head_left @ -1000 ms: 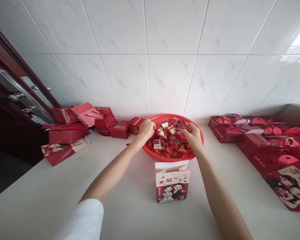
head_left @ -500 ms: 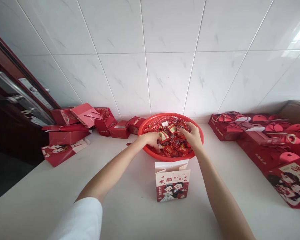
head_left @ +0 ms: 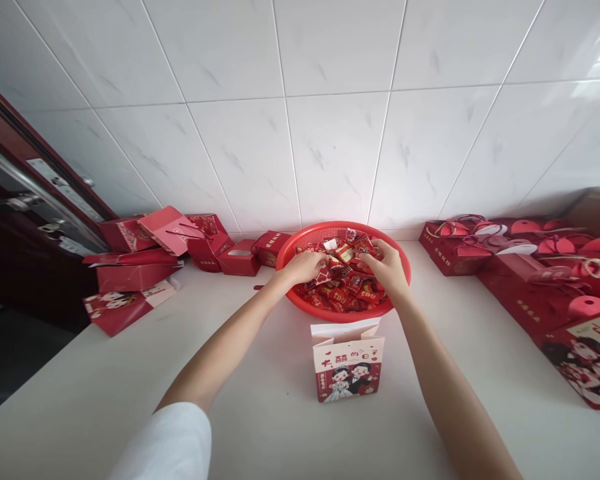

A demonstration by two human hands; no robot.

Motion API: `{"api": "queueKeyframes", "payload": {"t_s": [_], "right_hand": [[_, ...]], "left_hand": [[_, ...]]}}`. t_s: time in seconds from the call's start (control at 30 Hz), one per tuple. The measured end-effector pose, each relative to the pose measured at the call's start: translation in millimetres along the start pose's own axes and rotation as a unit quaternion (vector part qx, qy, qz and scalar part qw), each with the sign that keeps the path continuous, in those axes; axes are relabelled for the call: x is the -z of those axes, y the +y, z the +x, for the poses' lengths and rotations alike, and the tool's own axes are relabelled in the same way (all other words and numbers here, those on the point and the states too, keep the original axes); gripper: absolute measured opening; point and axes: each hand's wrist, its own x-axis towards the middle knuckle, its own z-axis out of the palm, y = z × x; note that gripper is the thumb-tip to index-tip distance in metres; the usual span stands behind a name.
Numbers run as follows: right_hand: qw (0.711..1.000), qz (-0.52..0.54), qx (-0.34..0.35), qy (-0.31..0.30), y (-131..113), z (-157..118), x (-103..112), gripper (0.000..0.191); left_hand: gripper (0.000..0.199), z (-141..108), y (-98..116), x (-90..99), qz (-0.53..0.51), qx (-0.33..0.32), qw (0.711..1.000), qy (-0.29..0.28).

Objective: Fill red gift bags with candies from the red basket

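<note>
A red plastic basket (head_left: 400,293) full of small wrapped candies (head_left: 347,297) stands on the white table. Over the left part of the candies is my left hand (head_left: 307,267), its fingers pinched on a red and white wrapped candy (head_left: 323,275). My right hand (head_left: 386,265) reaches over the right rim, thumb and fingers closed at the candies; whatever lies between them is too small to make out. In front of the basket an open paper box (head_left: 349,367) with a cartoon couple on it stands upright.
Red boxes (head_left: 135,275) are stacked at the left, with a smaller red box (head_left: 240,259) beside the basket. Many red boxes with cord handles (head_left: 510,293) fill the right side. A tiled wall (head_left: 335,153) rises behind the table (head_left: 240,413); a dark door (head_left: 25,233) is at far left.
My left hand has risen a little from the candies, and a red and white candy now shows at its fingertips. My right hand has barely shifted. The view has moved slightly.
</note>
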Motion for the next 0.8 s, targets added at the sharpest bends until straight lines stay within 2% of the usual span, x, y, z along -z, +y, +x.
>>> {"api": "queueKeyframes", "payload": {"t_s": [0.1, 0.3, 0.4, 0.53, 0.63, 0.7, 0.8], "right_hand": [[1.000, 0.021, -0.001, -0.015, 0.6, -0.1, -0.3, 0.025], [1.000, 0.004, 0.011, -0.003, 4.6, 2.4, -0.8, 0.025], [1.000, -0.007, 0.021, 0.002, 5.2, 3.0, -0.5, 0.026], [1.000, 0.020, 0.006, -0.013, 4.4, 1.9, -0.1, 0.027], [1.000, 0.029, -0.003, -0.009, 3.8, 1.1, -0.5, 0.027], [1.000, 0.029, -0.004, -0.004, 3.8, 1.0, -0.8, 0.027], [1.000, 0.031, 0.002, -0.007, 4.5, 1.3, -0.9, 0.025]], "left_hand": [[0.046, 1.2, -3.3, -2.0, 0.018, 0.030, 0.999, 0.035], [0.047, 4.6, -8.9, -5.9, -0.042, -0.007, 0.998, 0.053], [0.049, 3.9, -8.8, -5.5, -0.037, -0.014, 0.997, 0.059], [0.033, 1.3, -7.4, -2.8, 0.007, -0.045, 0.997, 0.062], [0.028, 1.2, -5.9, -0.5, 0.038, -0.055, 0.995, 0.079], [0.028, 2.7, -5.3, -0.8, 0.037, -0.068, 0.996, 0.052], [0.034, 6.6, -6.9, -5.7, 0.022, -0.096, 0.993, -0.058]]}}
